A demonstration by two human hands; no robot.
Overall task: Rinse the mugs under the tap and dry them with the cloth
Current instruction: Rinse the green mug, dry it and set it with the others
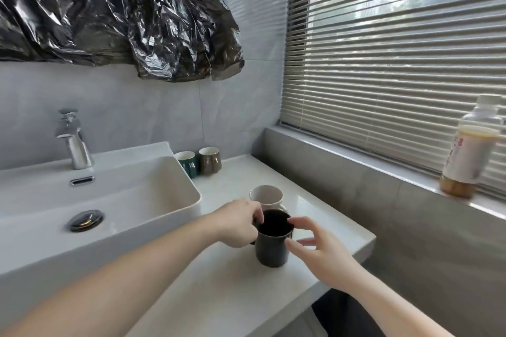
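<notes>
A dark grey mug stands upright on the white counter to the right of the sink. My left hand grips it at the rim and handle side, fingers curled over the edge. My right hand is at the mug's right side with fingers spread, fingertips touching the rim. Just behind it stands a white mug. A green mug and a bronze mug stand at the back by the wall. The chrome tap runs no water. No cloth is in view.
The white basin with a chrome drain plug fills the left. A drink bottle stands on the grey window ledge at right, below closed blinds. Crumpled black plastic hangs on the wall above.
</notes>
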